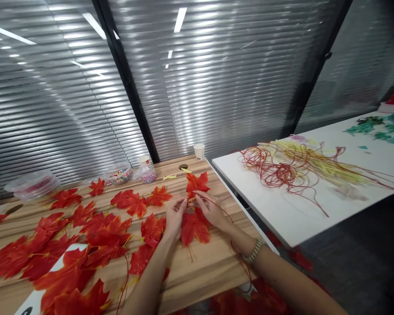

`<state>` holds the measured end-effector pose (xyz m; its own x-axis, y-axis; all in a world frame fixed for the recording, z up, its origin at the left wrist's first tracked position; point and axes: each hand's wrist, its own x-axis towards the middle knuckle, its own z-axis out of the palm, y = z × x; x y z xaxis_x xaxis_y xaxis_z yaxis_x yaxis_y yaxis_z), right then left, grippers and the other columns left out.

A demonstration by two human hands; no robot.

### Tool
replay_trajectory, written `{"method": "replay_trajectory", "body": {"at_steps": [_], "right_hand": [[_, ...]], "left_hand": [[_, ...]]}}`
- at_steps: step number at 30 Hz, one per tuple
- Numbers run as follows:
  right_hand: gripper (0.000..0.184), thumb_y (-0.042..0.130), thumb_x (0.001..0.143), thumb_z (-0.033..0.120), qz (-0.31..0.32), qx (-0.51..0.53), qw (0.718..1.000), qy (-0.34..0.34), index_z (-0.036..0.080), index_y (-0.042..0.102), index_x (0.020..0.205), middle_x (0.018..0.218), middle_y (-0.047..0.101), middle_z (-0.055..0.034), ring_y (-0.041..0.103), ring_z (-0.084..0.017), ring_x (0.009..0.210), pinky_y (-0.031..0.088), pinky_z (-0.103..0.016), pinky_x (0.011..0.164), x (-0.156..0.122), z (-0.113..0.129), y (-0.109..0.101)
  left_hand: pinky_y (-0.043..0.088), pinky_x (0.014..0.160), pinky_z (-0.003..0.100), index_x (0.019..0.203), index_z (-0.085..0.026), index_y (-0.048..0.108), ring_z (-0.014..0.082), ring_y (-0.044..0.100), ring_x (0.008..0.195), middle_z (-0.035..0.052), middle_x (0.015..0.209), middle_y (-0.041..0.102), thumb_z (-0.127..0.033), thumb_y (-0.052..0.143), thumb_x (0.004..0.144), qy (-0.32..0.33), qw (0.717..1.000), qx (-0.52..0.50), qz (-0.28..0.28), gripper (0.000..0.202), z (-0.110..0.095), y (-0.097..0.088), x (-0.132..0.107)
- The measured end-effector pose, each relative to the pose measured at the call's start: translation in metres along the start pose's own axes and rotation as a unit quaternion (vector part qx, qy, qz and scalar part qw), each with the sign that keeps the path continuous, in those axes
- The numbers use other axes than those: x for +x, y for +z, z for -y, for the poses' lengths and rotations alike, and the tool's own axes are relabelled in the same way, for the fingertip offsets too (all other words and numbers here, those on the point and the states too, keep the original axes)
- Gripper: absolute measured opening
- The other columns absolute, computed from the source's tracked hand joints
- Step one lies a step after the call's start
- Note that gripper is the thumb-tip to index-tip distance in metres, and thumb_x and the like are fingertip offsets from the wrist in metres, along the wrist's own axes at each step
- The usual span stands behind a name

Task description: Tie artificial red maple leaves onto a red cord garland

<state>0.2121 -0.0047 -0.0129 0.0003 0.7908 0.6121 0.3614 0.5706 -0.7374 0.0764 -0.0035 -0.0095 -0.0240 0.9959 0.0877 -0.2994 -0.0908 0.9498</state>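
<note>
Two red artificial maple leaves are at my hands: an upper leaf just beyond my fingertips and a lower leaf between my wrists. My left hand is closed in a pinch at the yellowish stem between them. Close beside it, my right hand pinches too, its fingertips at the base of the upper leaf. A thin red cord runs from near my right fingers down past the bracelet on that wrist. What exactly sits between the right fingertips is too small to make out.
Many red maple leaves cover the wooden table on the left. Tubs of colored beads and a paper cup stand at the back. Tangled red cord lies on the white table at right, separated by a gap.
</note>
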Motion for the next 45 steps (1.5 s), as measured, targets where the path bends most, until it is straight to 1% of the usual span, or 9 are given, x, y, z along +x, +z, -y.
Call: {"method": "replay_trajectory", "body": {"at_steps": [4,8,17,22,24,29,36,40,45], "right_hand": [[0.023,0.046,0.085,0.028,0.023,0.066,0.997,0.019,0.019,0.064,0.096,0.094,0.066,-0.0067,0.062,-0.017,0.084,0.051,-0.030,0.074,-0.003,0.001,0.005],[0.023,0.052,0.081,0.033,0.061,0.156,0.984,0.064,0.019,0.064,0.096,0.095,0.067,-0.0064,0.063,-0.018,0.084,0.053,-0.030,0.074,-0.003,0.001,0.010],[0.022,0.060,0.073,0.036,0.017,0.280,0.946,0.164,0.016,0.066,0.080,0.082,0.068,-0.0063,0.064,-0.018,0.075,0.052,-0.031,0.073,0.003,-0.005,0.013],[0.023,0.061,0.073,0.038,0.025,0.281,0.944,0.172,0.018,0.067,0.080,0.084,0.069,-0.0055,0.064,-0.018,0.079,0.051,-0.032,0.077,0.004,-0.007,0.013],[0.024,0.062,0.072,0.038,0.025,0.303,0.933,0.192,0.017,0.068,0.081,0.084,0.069,-0.0058,0.064,-0.018,0.079,0.050,-0.033,0.078,0.005,-0.006,0.012],[0.026,0.065,0.068,0.038,0.032,0.368,0.898,0.241,0.016,0.067,0.081,0.082,0.069,-0.0059,0.064,-0.017,0.075,0.050,-0.032,0.077,0.004,-0.002,0.010],[0.025,0.064,0.070,0.037,0.053,0.381,0.893,0.232,0.016,0.067,0.083,0.086,0.068,-0.0055,0.062,-0.015,0.078,0.049,-0.029,0.076,0.002,-0.005,0.012],[0.026,0.065,0.069,0.036,0.065,0.380,0.892,0.236,0.017,0.066,0.086,0.090,0.067,-0.0052,0.061,-0.014,0.080,0.049,-0.027,0.075,0.003,-0.006,0.011],[0.027,0.066,0.069,0.039,0.067,0.403,0.878,0.248,0.016,0.066,0.083,0.082,0.068,-0.0049,0.062,-0.013,0.074,0.048,-0.025,0.070,0.005,-0.001,0.009]], "left_hand": [[0.050,0.070,0.027,0.082,-0.012,0.064,0.0159,0.062,0.072,0.0075,0.081,0.066,-0.033,0.068,0.066,0.062,0.997,0.049,-0.024,0.026,0.000,-0.006,0.004],[0.049,0.071,0.028,0.084,-0.013,0.064,0.0161,0.062,0.072,0.0081,0.082,0.067,-0.034,0.066,0.068,0.093,0.993,0.072,-0.031,0.026,-0.003,-0.008,0.005],[0.048,0.081,0.033,0.080,-0.015,0.068,0.0195,0.061,0.085,0.0084,0.088,0.066,-0.027,0.070,0.063,0.097,0.987,0.129,0.003,0.021,-0.002,-0.004,0.001],[0.049,0.078,0.032,0.081,-0.015,0.069,0.0203,0.059,0.087,0.0091,0.091,0.065,-0.028,0.069,0.064,0.098,0.984,0.147,0.001,0.021,0.000,-0.005,0.001],[0.049,0.077,0.032,0.081,-0.016,0.069,0.0198,0.060,0.086,0.0088,0.090,0.065,-0.028,0.069,0.064,0.106,0.983,0.151,0.004,0.021,0.001,-0.006,0.001],[0.048,0.076,0.030,0.079,-0.017,0.069,0.0180,0.059,0.081,0.0069,0.083,0.065,-0.028,0.068,0.067,0.152,0.972,0.179,0.000,0.017,0.002,-0.008,0.003],[0.047,0.073,0.028,0.078,-0.018,0.069,0.0164,0.058,0.078,0.0058,0.080,0.063,-0.026,0.067,0.068,0.219,0.950,0.223,0.012,0.013,0.002,-0.010,0.006],[0.046,0.069,0.025,0.078,-0.018,0.069,0.0156,0.056,0.080,0.0055,0.082,0.060,-0.024,0.067,0.068,0.225,0.943,0.242,0.046,0.012,0.000,-0.011,0.004],[0.047,0.066,0.024,0.076,-0.016,0.064,0.0139,0.056,0.075,0.0036,0.079,0.059,-0.025,0.062,0.073,0.197,0.957,0.213,0.026,0.010,-0.002,-0.011,0.005]]}}
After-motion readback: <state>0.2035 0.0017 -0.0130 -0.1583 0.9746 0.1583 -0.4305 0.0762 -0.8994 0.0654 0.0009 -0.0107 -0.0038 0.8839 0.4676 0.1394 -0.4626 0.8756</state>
